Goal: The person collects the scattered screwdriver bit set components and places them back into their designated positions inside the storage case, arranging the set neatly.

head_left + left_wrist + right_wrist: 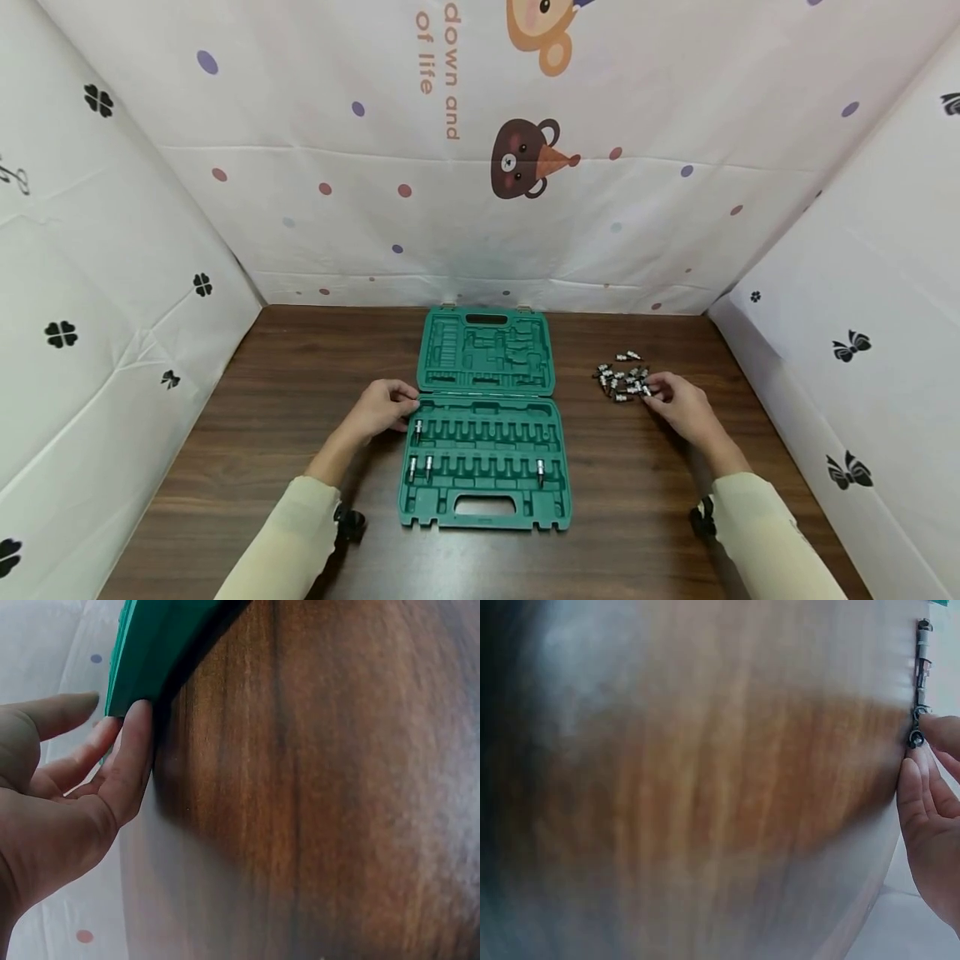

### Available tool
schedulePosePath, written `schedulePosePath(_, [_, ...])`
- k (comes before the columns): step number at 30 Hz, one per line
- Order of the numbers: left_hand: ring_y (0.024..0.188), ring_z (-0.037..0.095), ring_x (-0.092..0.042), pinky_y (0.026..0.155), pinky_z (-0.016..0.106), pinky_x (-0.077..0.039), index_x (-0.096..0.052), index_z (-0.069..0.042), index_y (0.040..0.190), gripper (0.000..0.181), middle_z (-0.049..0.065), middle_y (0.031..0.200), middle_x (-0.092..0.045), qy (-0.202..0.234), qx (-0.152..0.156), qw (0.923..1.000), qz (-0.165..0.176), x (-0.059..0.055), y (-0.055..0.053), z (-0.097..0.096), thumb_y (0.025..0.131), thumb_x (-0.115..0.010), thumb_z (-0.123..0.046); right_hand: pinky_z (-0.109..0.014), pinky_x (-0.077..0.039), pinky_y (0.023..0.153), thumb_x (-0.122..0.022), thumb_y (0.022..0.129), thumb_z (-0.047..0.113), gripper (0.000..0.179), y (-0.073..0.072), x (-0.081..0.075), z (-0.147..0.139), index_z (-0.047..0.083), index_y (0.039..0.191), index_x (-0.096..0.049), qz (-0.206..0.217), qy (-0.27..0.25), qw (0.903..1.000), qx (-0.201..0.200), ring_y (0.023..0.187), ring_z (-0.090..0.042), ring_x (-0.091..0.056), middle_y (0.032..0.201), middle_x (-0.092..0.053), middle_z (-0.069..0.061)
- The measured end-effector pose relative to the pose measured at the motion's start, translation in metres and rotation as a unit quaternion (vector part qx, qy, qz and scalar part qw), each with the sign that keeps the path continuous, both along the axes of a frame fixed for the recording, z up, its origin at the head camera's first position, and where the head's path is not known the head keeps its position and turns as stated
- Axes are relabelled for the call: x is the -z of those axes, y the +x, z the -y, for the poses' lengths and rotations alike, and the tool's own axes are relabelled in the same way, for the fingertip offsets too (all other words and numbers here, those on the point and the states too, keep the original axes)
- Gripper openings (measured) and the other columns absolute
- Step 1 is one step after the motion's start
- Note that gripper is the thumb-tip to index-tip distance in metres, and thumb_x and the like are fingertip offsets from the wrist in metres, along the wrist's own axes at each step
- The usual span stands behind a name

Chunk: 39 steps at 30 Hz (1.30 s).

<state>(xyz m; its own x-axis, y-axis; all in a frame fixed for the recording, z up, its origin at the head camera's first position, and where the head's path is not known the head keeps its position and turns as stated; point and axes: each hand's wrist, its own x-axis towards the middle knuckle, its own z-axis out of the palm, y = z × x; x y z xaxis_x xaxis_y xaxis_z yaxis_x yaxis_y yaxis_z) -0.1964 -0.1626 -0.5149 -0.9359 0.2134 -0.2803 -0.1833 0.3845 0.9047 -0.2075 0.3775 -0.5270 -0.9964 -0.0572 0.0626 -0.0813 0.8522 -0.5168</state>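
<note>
A green plastic tool case [480,517] lies unfolded on the table, its lid toward the back wall. Several metal bit sockets stand in its near half, one bit socket [540,473] at the right and others at the left. My left hand [381,410] touches the case's left side near the hinge; the left wrist view shows its fingers [135,742] fairly straight against the green edge. To the right of the case, my right hand [684,410] pinches a bit socket [916,738] at the edge of a loose pile of bit sockets [621,380].
The dark wooden table [315,350] runs back to a printed white cloth wall [337,225]. More cloth hangs at the left and right sides. Black wrist cameras, one of them a wrist camera [349,525] on the left arm, sit under the sleeves.
</note>
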Motion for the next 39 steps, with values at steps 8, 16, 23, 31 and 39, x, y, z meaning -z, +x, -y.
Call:
schedulePosePath(8, [0.089,0.023,-0.067,0.073,0.038,-0.064,-0.065,0.005,0.122,0.022,0.019,0.108,-0.063,0.012,-0.008,0.9996,0.023,0.0027,-0.0021,0.0031,0.102,-0.062,0.000,-0.039,-0.053,0.076,-0.074,0.093,0.006,0.021,-0.0027,0.0051,0.0017,0.001,0.112,-0.066,-0.006,0.006,0.9999,0.008,0.085,-0.022,-0.066,0.098,-0.071,-0.014])
schedulePosePath(16, [0.087,0.022,-0.067,0.073,0.038,-0.064,-0.066,0.004,0.123,0.023,0.018,0.107,-0.063,0.013,-0.011,0.9994,0.031,0.0036,-0.0035,0.0040,0.101,-0.062,0.000,-0.040,-0.054,0.077,-0.068,0.094,0.004,0.020,-0.0031,0.0055,0.0017,0.000,0.114,-0.066,0.012,0.003,0.9999,0.003,0.090,-0.025,-0.066,0.100,-0.070,-0.014])
schedulePosePath(23, [0.087,0.021,-0.067,0.073,0.038,-0.064,-0.066,0.005,0.122,0.022,0.017,0.106,-0.064,0.016,-0.013,0.9992,0.034,0.0039,-0.0046,0.0027,0.101,-0.062,0.001,-0.041,-0.055,0.078,-0.068,0.093,0.003,0.019,-0.0018,0.0048,0.0007,-0.001,0.112,-0.069,0.004,0.012,0.9999,-0.007,0.089,-0.024,-0.066,0.097,-0.070,-0.013])
schedulePosePath(31, [0.089,0.022,-0.066,0.073,0.038,-0.064,-0.065,0.005,0.122,0.021,0.017,0.106,-0.062,0.023,-0.012,0.9986,0.046,0.0030,-0.0075,0.0027,0.101,-0.062,0.001,-0.039,-0.052,0.077,-0.066,0.091,0.004,0.020,-0.0009,0.0020,0.0021,-0.002,0.110,-0.071,0.000,0.018,0.9998,-0.005,0.087,-0.023,-0.064,0.095,-0.069,-0.012])
schedulePosePath(39, [0.089,0.023,-0.066,0.073,0.038,-0.064,-0.064,0.005,0.122,0.022,0.017,0.107,-0.061,0.025,-0.013,0.9983,0.052,0.0019,-0.0072,0.0022,0.101,-0.062,0.002,-0.035,-0.053,0.076,-0.065,0.093,0.008,0.018,0.0018,-0.0037,0.0014,0.003,0.111,-0.066,0.011,0.002,0.9998,0.018,0.088,-0.021,-0.065,0.098,-0.071,-0.012])
